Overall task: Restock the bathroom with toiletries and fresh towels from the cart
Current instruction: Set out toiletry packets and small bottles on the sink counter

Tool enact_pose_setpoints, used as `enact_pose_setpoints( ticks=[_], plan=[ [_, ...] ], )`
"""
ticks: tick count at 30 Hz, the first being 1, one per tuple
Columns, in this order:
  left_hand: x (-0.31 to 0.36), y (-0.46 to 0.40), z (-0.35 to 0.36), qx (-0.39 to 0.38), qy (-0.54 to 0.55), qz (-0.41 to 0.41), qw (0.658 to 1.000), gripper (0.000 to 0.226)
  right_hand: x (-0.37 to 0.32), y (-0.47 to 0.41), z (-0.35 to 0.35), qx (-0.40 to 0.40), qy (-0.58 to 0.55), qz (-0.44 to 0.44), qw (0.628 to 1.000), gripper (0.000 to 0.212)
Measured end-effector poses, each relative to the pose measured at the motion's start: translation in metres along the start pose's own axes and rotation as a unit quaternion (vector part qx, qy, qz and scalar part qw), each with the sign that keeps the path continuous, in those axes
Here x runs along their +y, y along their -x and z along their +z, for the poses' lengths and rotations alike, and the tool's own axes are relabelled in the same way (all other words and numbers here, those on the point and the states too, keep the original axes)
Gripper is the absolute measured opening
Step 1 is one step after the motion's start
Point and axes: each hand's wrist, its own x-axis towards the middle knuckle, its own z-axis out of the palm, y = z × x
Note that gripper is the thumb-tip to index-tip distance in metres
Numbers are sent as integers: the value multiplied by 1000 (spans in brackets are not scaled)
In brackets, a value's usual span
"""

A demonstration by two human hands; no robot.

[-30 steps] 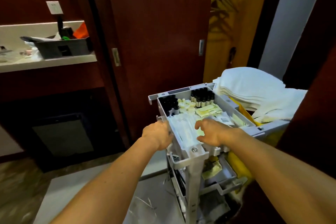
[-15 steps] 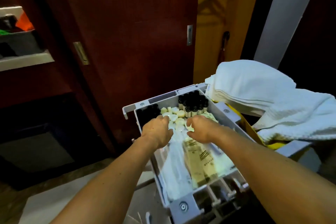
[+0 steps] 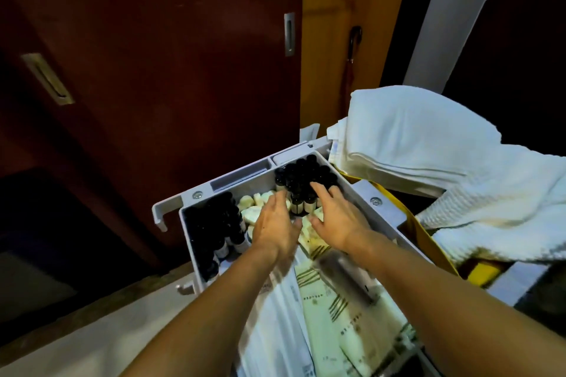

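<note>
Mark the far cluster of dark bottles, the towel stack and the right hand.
far cluster of dark bottles [image 3: 301, 173], head view, on the black caps.
towel stack [image 3: 410, 138], head view, on the top towel's upper face.
right hand [image 3: 338, 217], head view, on the back of the hand.

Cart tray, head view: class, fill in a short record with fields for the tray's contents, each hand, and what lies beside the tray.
tray: grey plastic cart tray
far right corner: dark-capped small bottles
left side: second group of dark bottles
middle: pale wrapped soaps
near end: cream sachets
left hand: fingers straight, over the soaps, no grip
right hand: fingers spread, reaching onto the far bottles
beside tray: folded white towels
</note>
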Motion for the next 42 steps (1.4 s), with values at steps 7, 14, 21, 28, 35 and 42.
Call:
enact_pose_setpoints(
  ticks=[7,14,21,28,35,42],
  plan=[
    [0,-18,19,39,62,-6,997,41,7,-13,16,22,-45,-14,999,36],
    [-5,-27,17,45,37,17,998,30,5,-20,19,37,-72,-1,997,33],
    [4,-14,-11,3,177,35,984,23,-9,-11,-4,59,-152,0,987,21],
    [6,20,-47,-13,289,-6,957,23,-36,27,-36,-56,-364,28,929,18],
    [-7,62,-82,-49,336,-32,940,27,-64,67,-53,-88,-459,53,882,19],
    [-14,115,-99,-76,405,-46,910,25,-82,107,-49,-103,-509,65,852,25]
  ],
)
